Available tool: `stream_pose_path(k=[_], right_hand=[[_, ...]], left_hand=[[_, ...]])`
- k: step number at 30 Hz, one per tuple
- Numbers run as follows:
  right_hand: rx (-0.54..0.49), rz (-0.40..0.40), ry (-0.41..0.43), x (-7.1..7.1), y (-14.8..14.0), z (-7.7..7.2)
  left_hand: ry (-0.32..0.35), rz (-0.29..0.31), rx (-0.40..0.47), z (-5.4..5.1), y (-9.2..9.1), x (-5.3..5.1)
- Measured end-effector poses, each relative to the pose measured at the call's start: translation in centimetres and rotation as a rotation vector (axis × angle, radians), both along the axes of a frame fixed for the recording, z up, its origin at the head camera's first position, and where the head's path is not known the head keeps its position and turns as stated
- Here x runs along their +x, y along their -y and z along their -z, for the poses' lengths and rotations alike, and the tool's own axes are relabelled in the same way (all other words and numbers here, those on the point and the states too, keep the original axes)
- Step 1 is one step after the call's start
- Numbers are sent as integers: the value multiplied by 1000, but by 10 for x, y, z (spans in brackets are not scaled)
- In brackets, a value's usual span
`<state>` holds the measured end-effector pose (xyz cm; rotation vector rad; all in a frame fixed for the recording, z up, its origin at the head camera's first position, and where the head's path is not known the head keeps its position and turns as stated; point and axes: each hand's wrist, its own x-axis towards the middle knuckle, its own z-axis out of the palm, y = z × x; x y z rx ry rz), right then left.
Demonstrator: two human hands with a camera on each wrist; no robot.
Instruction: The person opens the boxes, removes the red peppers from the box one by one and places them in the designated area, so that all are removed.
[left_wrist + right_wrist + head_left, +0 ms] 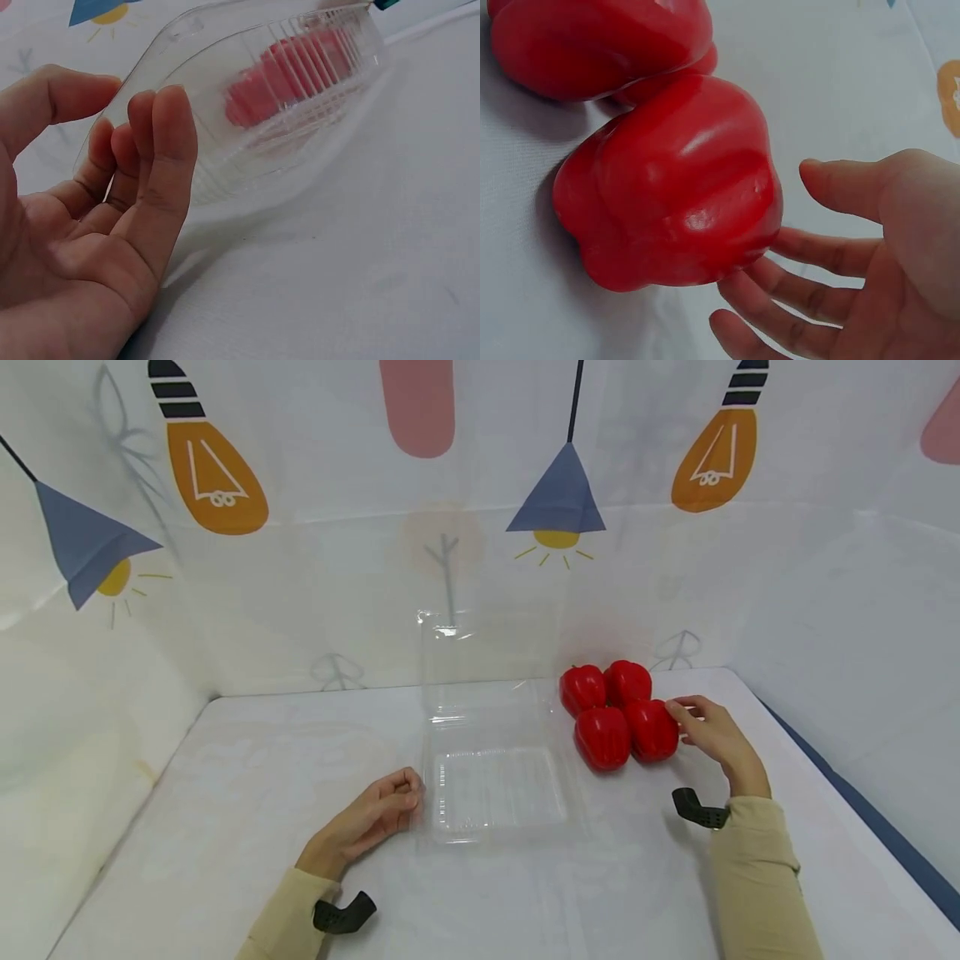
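Note:
An open clear plastic clamshell container (495, 839) lies in the middle of the table, its lid (487, 647) raised at the back. My left hand (375, 814) holds the container's left rim between thumb and curled fingers; the left wrist view shows the thumb (82, 94) at that rim. Several glossy red bell peppers sit in a cluster to the container's right. Beside the front right bell pepper (651, 731) is my right hand (708, 731). In the right wrist view its fingers (817, 296) reach the pepper's near side, while the thumb (844, 184) stands apart from it.
The white-covered table (262, 760) meets a printed cloth backdrop (322, 585) behind the container. Cloth also hangs at both sides. Each forearm wears a black wrist mount (345, 914) over a beige sleeve (761, 877).

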<state>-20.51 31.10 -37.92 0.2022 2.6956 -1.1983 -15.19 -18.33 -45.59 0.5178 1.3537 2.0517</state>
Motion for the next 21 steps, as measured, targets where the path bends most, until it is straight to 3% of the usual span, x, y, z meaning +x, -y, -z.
stream_pose_path(k=[9, 14, 21], right_hand=[[72, 101, -169, 0, 4, -6], [68, 93, -230, 2, 9, -12], [53, 85, -261, 5, 17, -19]], left_hand=[[-49, 103, 40, 5, -1, 12], [-26, 163, 25, 6, -1, 14], [-62, 202, 20, 7, -2, 13]])
